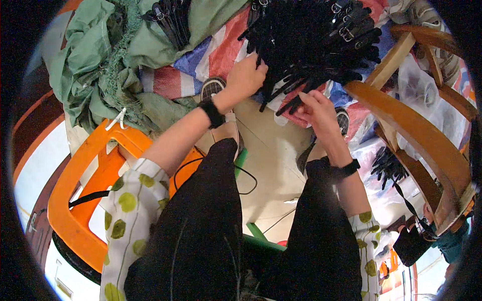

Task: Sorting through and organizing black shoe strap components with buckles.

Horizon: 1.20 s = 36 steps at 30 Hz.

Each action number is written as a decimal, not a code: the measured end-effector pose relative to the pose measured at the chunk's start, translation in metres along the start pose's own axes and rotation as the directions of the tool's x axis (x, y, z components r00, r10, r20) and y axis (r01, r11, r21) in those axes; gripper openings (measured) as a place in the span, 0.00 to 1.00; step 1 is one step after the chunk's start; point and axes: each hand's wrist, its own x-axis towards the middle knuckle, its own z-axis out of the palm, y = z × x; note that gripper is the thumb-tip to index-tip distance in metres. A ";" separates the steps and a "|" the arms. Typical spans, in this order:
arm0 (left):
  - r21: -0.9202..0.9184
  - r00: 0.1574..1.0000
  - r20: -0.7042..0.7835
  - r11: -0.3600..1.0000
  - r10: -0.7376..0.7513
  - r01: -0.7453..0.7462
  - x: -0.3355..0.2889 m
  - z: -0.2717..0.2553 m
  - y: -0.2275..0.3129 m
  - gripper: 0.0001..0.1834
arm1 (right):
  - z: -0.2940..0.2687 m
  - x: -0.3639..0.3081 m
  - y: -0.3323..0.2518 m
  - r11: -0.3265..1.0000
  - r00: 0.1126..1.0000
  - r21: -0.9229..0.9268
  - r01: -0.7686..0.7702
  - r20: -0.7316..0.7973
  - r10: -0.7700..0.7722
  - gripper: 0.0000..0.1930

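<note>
A big heap of black straps [311, 40] with small metal buckles lies in front of me, their narrow ends pointing toward me. My left hand [247, 79] is closed at the heap's near left edge, its fingers curled round a black strap end. On the near side, my right hand [317, 111] pinches another strap end [288, 106] between thumb and fingers. Where the gripped straps run inside the tangle is hidden. A smaller bundle of black straps [170, 22] rests on green cloth at the far left.
Striped red, white and blue woven sheeting [221, 47] lies under the heap. Crumpled green cloth [85, 55] is at the left, above an orange plastic stool [75, 200]. A wooden chair frame [416, 120] stands at the right, near clear plastic bags [427, 85] and black straps [389, 165].
</note>
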 end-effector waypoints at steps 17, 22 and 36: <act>-0.568 0.620 0.784 0.419 0.014 0.709 -0.056 -0.002 0.022 0.13 | 0.019 -0.014 0.004 0.950 0.971 -0.203 0.237 0.083 -0.224 0.08; -0.493 0.617 0.785 0.549 -0.054 0.675 -0.058 0.002 0.028 0.11 | 0.029 -0.008 0.007 0.967 0.977 -0.143 0.210 0.052 -0.204 0.08; -0.399 0.761 0.649 0.845 -0.015 0.356 -0.070 0.010 0.016 0.17 | 0.039 -0.002 0.015 0.988 0.990 -0.095 -0.118 0.066 0.125 0.14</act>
